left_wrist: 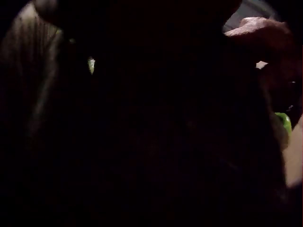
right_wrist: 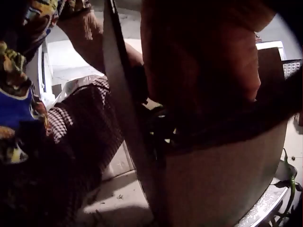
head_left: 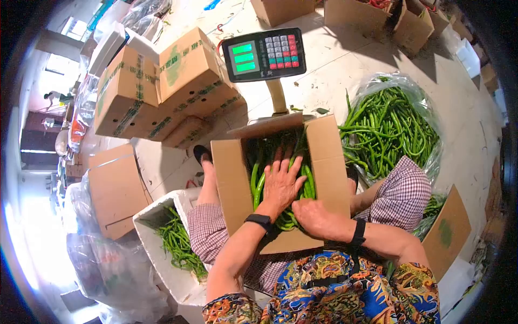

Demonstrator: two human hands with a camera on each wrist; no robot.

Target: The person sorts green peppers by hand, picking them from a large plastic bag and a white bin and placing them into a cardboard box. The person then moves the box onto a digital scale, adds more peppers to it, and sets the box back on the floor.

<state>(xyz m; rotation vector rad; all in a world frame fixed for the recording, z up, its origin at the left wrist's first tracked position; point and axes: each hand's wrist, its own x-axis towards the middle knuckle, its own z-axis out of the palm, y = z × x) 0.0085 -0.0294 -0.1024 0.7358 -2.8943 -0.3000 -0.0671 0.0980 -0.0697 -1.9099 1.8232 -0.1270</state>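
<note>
An open cardboard box stands between the person's knees, its flaps folded outward, with long green chili peppers inside. Flat on top of the peppers lies my left hand, fingers spread and pointing to the far wall. My right hand is at the near right corner of the box, knuckles up; its fingertips are hidden, and I cannot tell whether it grips any peppers. The left wrist view is almost black, with a bit of green pepper at its right. In the right wrist view the box side stands below the dark hand.
A scale display rises on a post behind the box. To the right lies a clear plastic bag of chili peppers. A white foam box with more peppers stands at the left. Taped cartons sit at the far left.
</note>
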